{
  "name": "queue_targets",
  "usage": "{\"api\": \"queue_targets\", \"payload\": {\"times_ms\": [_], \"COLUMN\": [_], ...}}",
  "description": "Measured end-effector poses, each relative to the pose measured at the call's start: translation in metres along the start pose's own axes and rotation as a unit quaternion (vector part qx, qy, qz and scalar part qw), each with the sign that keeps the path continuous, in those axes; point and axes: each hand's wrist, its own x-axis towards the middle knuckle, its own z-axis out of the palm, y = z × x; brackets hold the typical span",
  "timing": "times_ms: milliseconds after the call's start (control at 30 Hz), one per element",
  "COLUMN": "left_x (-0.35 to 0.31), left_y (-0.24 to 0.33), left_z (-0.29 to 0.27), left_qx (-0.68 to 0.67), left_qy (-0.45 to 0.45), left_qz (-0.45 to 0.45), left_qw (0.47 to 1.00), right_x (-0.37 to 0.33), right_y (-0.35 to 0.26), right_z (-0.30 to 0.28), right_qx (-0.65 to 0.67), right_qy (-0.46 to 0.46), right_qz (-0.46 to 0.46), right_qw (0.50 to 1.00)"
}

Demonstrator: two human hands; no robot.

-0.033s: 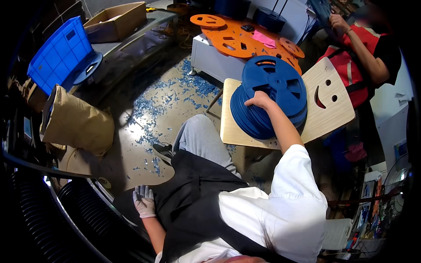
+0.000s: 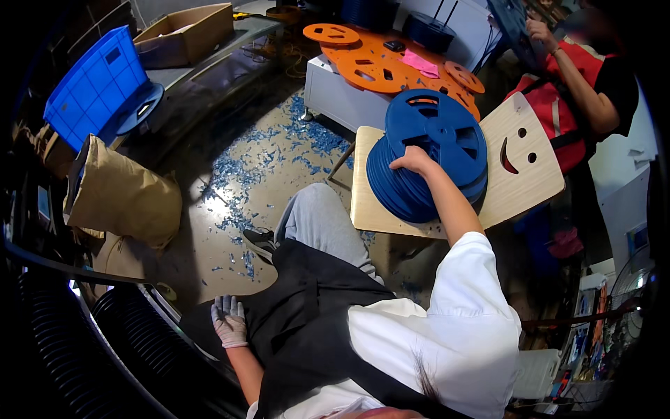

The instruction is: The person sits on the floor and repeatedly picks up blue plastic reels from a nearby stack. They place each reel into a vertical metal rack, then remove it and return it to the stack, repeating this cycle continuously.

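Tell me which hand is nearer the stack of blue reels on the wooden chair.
Right. The right hand rests on the stack of blue reels; the gloved left hand is far off, down by the black apron.

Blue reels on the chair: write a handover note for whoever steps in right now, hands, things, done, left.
Right hand: bare, fingers gripping the top blue reel at its rim.
Left hand: gloved, empty, resting on the black apron by the lap.
Things: blue reels stacked on the wooden chair with the smiley cut-out back. Orange reels lie on the white table behind. Blue chips litter the floor. Another person stands past the chair.
Done: reels are stacked on the seat.
Left: judging by the grip, the top reel seems next to be handled; what follows cannot be told.
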Motion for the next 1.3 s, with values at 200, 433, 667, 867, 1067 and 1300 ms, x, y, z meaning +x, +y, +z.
{"api": "queue_targets", "payload": {"times_ms": [200, 433, 667, 867, 1067, 1300], "left_x": [0.001, 0.005, 0.007, 0.012, 0.008, -0.046], "left_y": [-0.001, 0.000, 0.000, 0.001, -0.001, 0.012], "left_z": [0.002, -0.005, 0.001, -0.003, -0.001, 0.104], "left_qx": [-0.004, -0.014, -0.023, -0.016, -0.012, 0.146], "left_qy": [0.007, -0.002, 0.004, 0.002, -0.009, -0.268], "left_qz": [-0.006, -0.013, -0.016, -0.008, -0.019, 0.082], "left_qw": [1.000, 1.000, 1.000, 1.000, 1.000, 0.949], "right_x": [-0.005, -0.019, -0.067, -0.109, -0.175, -0.254], "right_y": [0.004, -0.004, -0.009, -0.036, -0.060, -0.148], "right_z": [0.002, 0.003, -0.015, -0.050, -0.093, -0.081], "right_qx": [-0.041, -0.032, -0.064, -0.042, -0.015, 0.357], "right_qy": [-0.033, -0.001, 0.086, 0.150, 0.304, 0.196], "right_qz": [0.032, 0.053, 0.025, 0.035, -0.054, -0.356], "right_qw": [0.998, 0.998, 0.994, 0.987, 0.951, 0.841]}}
